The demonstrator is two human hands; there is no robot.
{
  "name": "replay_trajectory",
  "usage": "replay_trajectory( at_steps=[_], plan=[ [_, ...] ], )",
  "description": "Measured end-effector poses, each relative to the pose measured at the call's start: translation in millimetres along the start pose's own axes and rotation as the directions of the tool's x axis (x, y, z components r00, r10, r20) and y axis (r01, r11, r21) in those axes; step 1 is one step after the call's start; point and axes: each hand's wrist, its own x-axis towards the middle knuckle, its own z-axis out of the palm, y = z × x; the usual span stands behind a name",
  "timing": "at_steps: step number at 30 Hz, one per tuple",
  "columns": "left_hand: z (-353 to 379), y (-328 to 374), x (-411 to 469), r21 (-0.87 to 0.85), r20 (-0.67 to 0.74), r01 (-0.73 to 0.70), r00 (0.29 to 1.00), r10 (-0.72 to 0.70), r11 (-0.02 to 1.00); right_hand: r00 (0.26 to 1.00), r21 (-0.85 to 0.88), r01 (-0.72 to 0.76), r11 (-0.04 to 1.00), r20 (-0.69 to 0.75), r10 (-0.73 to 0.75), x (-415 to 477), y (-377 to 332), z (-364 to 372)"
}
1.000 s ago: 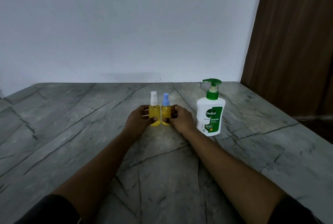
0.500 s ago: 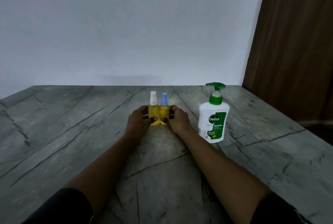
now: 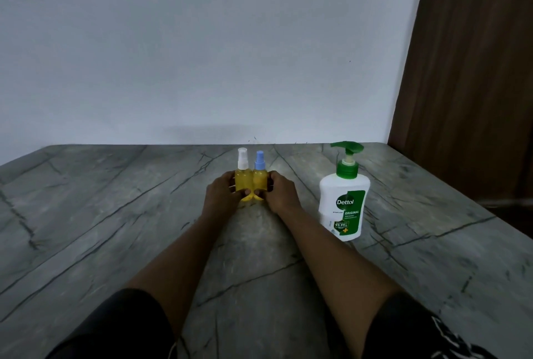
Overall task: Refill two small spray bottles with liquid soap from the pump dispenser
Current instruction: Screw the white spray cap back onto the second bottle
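While the white-capped bottle [image 3: 242, 178] and the blue-capped bottle [image 3: 259, 179] stand upright and touching, well left of the pump dispenser [image 3: 343, 208], each hand holds one. The left hand [image 3: 220, 192] curls round the white-capped one and the right hand [image 3: 281, 192] round the blue. The right hand is nearer the dispenser, whose spout points back toward the pair. Against a second ago the grips are unchanged, though the bottles look pressed closer together on the table [image 3: 115, 214].

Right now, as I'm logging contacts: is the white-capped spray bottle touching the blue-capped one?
Touching. Head view: the white-capped spray bottle and blue-capped spray bottle meet along their yellow bodies, no gap between.
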Motion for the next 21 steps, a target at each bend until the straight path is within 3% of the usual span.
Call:
replay_trajectory(
  at_steps=[7, 11, 14, 19, 21],
  plan=[
    [-13, 32, -40, 0.244, 0.064, 0.129, 0.987, -0.148, 0.961, 0.997, 0.033, -0.062, 0.998, 0.056, 0.06, -49, -38, -30],
    [-14, 52, -87, 0.369, 0.225, -0.025, 0.972, -0.063, 0.929, 0.988, 0.027, 0.035, 0.999, 0.152, -0.038, -111, -41, -59],
    [-8, 49, -114, 0.492, 0.303, -0.041, 0.944, -0.127, 0.869, 0.981, 0.081, 0.047, 0.996, 0.185, -0.061, -149, -24, -91],
    [-3, 44, -139, 0.606, 0.274, -0.099, 0.957, -0.091, 0.789, 0.98, 0.171, -0.016, 0.985, -0.193, 0.049, -167, 18, -148],
    [-3, 47, -144, 0.619, 0.26, -0.112, 0.963, -0.069, 0.777, 0.966, 0.152, -0.068, 0.986, -0.237, 0.103, -157, 35, -158]
  ],
)
